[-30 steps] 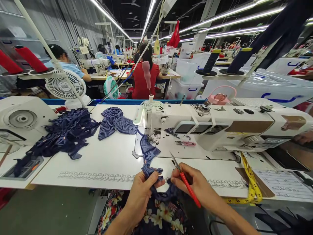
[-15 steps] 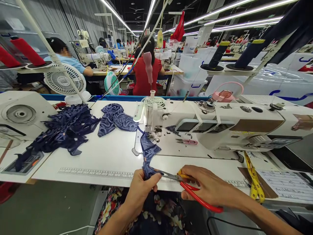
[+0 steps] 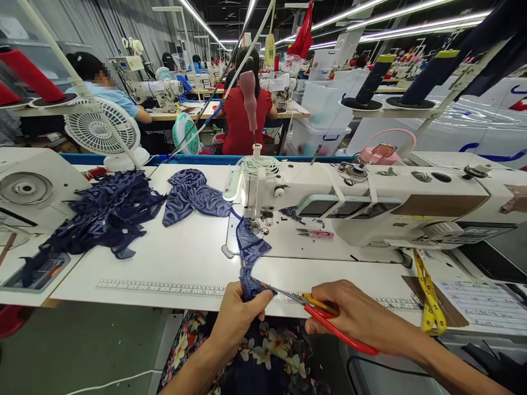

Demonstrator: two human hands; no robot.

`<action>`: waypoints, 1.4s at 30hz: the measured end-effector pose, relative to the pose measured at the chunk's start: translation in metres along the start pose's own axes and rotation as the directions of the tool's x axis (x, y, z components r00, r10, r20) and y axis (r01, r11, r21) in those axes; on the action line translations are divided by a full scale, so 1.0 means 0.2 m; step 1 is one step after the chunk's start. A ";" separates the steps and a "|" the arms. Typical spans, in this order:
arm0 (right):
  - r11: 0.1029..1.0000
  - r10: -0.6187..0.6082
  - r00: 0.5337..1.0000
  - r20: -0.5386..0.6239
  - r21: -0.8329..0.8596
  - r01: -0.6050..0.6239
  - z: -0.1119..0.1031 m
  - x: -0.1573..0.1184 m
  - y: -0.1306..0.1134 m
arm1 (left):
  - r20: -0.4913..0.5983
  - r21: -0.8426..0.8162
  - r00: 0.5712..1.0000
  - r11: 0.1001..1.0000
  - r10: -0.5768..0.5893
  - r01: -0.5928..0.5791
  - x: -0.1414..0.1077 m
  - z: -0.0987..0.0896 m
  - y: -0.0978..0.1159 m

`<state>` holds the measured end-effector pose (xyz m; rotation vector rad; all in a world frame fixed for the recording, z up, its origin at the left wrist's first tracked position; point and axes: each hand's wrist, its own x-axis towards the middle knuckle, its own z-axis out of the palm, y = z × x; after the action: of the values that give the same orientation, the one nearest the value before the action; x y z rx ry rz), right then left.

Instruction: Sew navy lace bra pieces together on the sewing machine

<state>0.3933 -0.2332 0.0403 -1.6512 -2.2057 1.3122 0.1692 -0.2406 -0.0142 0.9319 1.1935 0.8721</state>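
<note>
My left hand (image 3: 241,310) pinches the lower end of a navy lace piece (image 3: 252,253) at the table's front edge. The piece's upper end lies under the needle area of the white sewing machine (image 3: 313,189). In my right hand (image 3: 354,310) are scissors (image 3: 341,333) with one red and one orange handle. Their blades point left, and the tips touch or nearly touch the fabric by my left thumb. Patterned navy pieces (image 3: 197,195) lie left of the needle, and a heap of navy lace (image 3: 111,211) is farther left.
Pink thread snips (image 3: 315,233) lie beneath the machine arm. A yellow tape measure (image 3: 428,296) hangs near a written sheet (image 3: 473,304) at right. Beyond the table are a white fan (image 3: 102,126), a person in red (image 3: 247,120) and another in light blue.
The scissors' handles have drawn closer together in my right hand, and the blades look closed or nearly so. My left hand still pinches the fabric. The whole view has shifted slightly.
</note>
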 end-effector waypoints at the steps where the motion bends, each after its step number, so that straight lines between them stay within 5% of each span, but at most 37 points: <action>1: 0.999 0.007 0.999 0.035 0.047 -0.009 0.00 0.00 0.00 | -0.001 0.003 1.000 1.000 -0.003 0.003 0.00 0.00 0.00; 13: 0.989 0.008 1.000 -0.015 -0.146 -0.010 0.03 -0.01 -0.03 | 0.058 0.115 0.997 0.991 0.054 -0.060 -0.01 0.02 -0.03; 22: 0.985 0.013 1.000 -0.005 0.169 -0.012 0.09 -0.03 -0.01 | 0.088 0.165 0.995 0.984 0.055 -0.069 -0.01 0.03 -0.03; 31: 0.978 0.054 0.989 -0.140 0.208 -0.024 0.14 -0.01 0.06 | -0.022 0.164 0.985 0.973 0.171 -0.165 -0.03 0.05 -0.07; 37: 0.792 -0.034 0.973 -0.230 0.587 0.166 0.23 0.08 0.02 | 0.111 -0.026 0.983 0.990 0.143 -0.141 -0.06 0.08 -0.12; 42: 0.738 -0.038 0.955 -0.295 0.636 0.226 0.26 0.13 -0.04 | 0.108 -0.212 0.978 0.966 0.176 -0.150 -0.07 0.05 -0.10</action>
<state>0.3498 -0.2425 0.0025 -1.2585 -1.4099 1.4896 0.1780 -0.2623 -0.0274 0.9133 0.9100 1.0314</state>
